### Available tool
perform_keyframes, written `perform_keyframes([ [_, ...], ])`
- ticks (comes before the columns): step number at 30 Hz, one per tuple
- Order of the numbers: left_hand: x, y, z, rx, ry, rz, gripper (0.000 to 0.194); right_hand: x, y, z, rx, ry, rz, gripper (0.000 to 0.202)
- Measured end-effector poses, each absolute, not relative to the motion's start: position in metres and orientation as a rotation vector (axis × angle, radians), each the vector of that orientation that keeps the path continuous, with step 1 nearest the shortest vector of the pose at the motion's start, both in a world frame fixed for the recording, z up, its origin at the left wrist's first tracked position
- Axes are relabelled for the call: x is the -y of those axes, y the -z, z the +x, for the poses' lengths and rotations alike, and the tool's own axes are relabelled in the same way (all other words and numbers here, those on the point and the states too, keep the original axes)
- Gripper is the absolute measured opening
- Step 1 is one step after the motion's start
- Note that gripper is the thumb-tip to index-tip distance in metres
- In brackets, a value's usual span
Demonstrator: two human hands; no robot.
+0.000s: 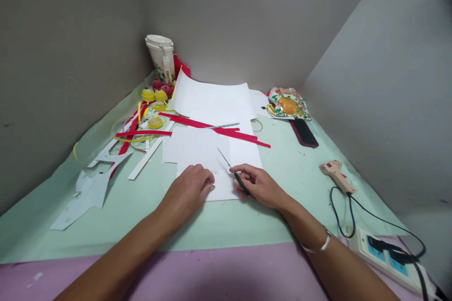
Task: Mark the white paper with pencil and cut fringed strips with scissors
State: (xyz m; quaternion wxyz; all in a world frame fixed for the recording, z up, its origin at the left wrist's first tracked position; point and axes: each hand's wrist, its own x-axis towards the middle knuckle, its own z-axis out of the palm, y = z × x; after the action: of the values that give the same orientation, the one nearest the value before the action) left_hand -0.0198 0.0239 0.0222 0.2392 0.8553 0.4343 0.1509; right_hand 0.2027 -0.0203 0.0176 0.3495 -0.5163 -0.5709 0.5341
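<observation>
A pair of scissors (242, 183) with black handles is in my right hand (261, 183), fingers closed round the handles. Its thin blades point up and to the left above a white sheet of paper (226, 191). My left hand (190, 183) rests at the left edge of this sheet with its fingers curled down and the thumb on the paper. The fingertips are partly hidden. Faint marks show on the sheet between both hands. Just beyond lie more white paper (194, 146), several red strips (243, 134) and a patterned pencil (222, 126).
Yellow pieces (155, 122), white strips (150, 157) and cut paper scraps (88, 190) lie at left. A white lidded cup (159, 54) stands at the back. Rightward are a colourful packet (289, 105), a phone (303, 132), a corded glue gun (337, 176) and a power strip (384, 256).
</observation>
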Motion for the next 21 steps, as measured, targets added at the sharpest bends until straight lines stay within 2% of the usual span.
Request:
perform_keyframes([
  [10,-0.019,-0.035,-0.026,-1.147,-0.341,2.443,0.031,0.019,-0.016,0.203,1.474,-1.398,-1.333,0.024],
  [21,-0.017,-0.033,-0.024,-1.174,-0.227,2.431,0.018,0.019,-0.017,0.203,1.497,-1.378,-1.347,0.024],
])
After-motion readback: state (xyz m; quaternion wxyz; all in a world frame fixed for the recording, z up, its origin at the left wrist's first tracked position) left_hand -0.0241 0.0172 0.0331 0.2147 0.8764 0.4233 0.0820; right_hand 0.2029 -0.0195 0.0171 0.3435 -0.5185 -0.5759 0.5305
